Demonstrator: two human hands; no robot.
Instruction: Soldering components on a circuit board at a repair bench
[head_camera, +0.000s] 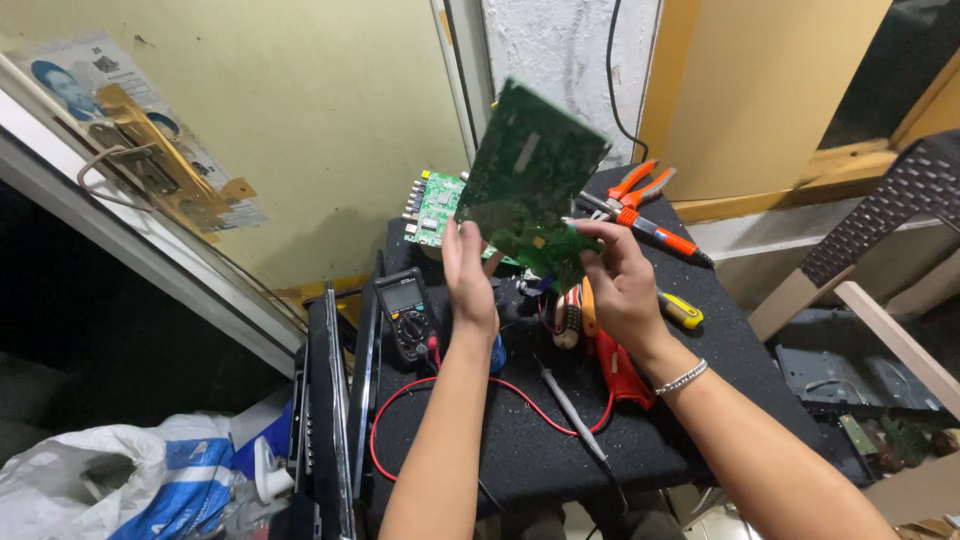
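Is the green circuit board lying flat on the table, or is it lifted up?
Lifted up: both hands, left hand and right hand, hold the green circuit board tilted above the black table.

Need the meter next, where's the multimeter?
In the head view, the multimeter lies at the black table's left edge, just left of the left hand, its red lead looping beside it.

The circuit board (528, 175) at the upper centre of the frame is dark green with a grey patch. A second board (437, 207) just left of it is lighter green. The worktop (540, 440) is black and speckled, and a red wire (520, 392) curves on it. The pliers (640, 185) at the upper right have orange handles. The multimeter (405, 312) is black with a grey screen. The bag (130, 490) at the lower left is white and blue.
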